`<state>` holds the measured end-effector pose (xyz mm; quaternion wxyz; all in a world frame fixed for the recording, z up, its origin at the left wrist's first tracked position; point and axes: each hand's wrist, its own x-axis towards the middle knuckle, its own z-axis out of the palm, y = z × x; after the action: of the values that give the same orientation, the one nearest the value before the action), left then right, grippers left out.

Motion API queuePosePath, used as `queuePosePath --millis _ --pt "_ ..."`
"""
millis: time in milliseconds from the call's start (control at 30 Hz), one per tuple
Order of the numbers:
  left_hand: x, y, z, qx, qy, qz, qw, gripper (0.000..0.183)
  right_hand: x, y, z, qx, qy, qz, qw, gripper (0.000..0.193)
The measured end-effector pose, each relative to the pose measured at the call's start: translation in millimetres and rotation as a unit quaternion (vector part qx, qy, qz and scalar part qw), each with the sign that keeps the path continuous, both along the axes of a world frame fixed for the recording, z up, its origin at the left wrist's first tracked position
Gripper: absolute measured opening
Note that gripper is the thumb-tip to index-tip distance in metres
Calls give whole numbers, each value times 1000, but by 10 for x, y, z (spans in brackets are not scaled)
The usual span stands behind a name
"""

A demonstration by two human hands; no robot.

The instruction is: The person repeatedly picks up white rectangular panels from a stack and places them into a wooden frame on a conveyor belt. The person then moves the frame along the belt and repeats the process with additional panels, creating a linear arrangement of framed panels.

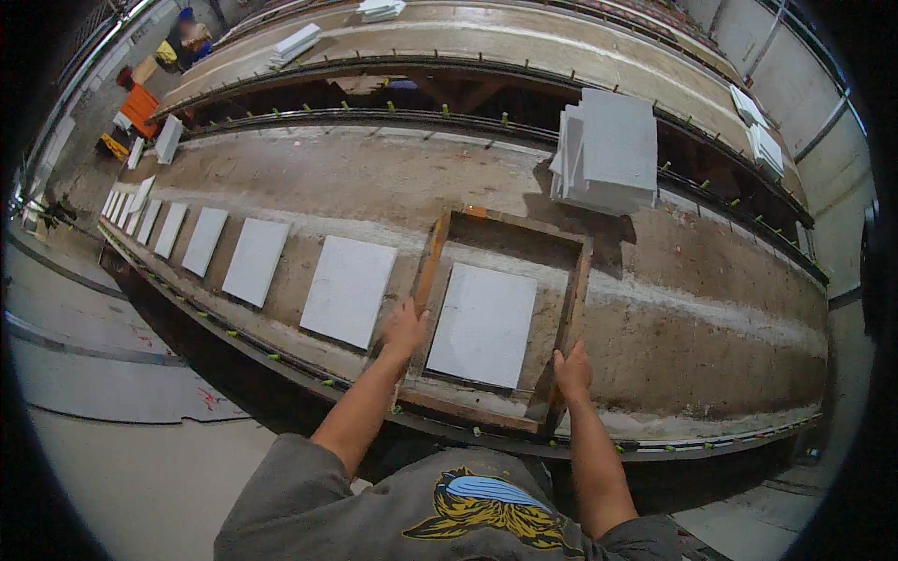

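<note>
A rectangular wooden frame (431, 266) lies over the long worktable in front of me, around one white foam-like slab (485, 323). The slab sits inside the frame, with gaps along its sides. My left hand (404, 327) is closed on the frame's left bar. On the right bar, nearer its front corner, my right hand (572, 369) is gripping too. Just left of the frame lies another white slab (350, 288), flat on the table. The undersides of both hands' grips are hidden.
A row of white slabs (255, 260) runs away to the left. At the table's far edge stands a stack of white slabs (617, 140). Small green-tipped pegs line the table rails (449, 110). Another long table (486, 37) lies behind; a person (192, 39) is at the far left.
</note>
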<state>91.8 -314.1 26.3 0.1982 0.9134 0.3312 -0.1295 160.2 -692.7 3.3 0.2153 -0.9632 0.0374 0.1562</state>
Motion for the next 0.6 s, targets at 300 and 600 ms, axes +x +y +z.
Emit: queuePosePath --millis 300,600 --pt "-141 183 -69 8 -136 -26 990 43 -64 167 246 -16 -90 -3 996 49" --pt "-128 32 369 20 -220 -47 974 45 2 28 731 43 -66 -34 996 49"
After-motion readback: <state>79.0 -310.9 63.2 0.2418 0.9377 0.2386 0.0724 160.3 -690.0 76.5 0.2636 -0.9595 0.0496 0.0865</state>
